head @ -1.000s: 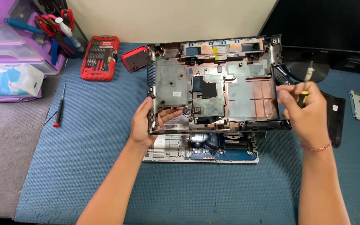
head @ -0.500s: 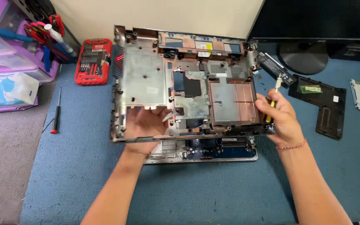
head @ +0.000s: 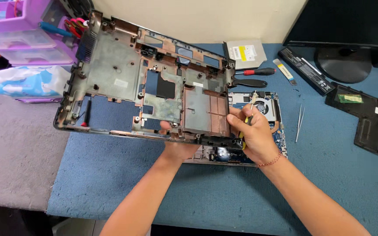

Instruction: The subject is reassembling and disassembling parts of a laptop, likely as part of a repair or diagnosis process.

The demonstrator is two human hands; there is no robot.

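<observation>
A laptop's bottom case (head: pixel 123 74), grey inside with copper-coloured patches, is lifted off and tilted up to the left. My left hand (head: pixel 178 144) holds its near edge from below, fingers under the shell. My right hand (head: pixel 252 133) grips the case's right near corner and also holds a small yellow-handled screwdriver (head: pixel 248 116). Under both hands lies the rest of the laptop (head: pixel 267 109) with its blue board and round fan exposed, on the blue mat (head: pixel 189 192).
Behind the case lie an optical drive (head: pixel 244 53), a red-handled screwdriver (head: pixel 259 71) and a black-handled tool (head: pixel 250 82). A long battery (head: pixel 305 70), tweezers (head: pixel 299 122) and a black cover panel (head: pixel 364 113) lie right, near a monitor stand (head: pixel 342 63). Purple drawers (head: pixel 18 30) stand left.
The bottom case has swung up and leftward off the laptop, uncovering the board and fan. Both hands moved left with it.
</observation>
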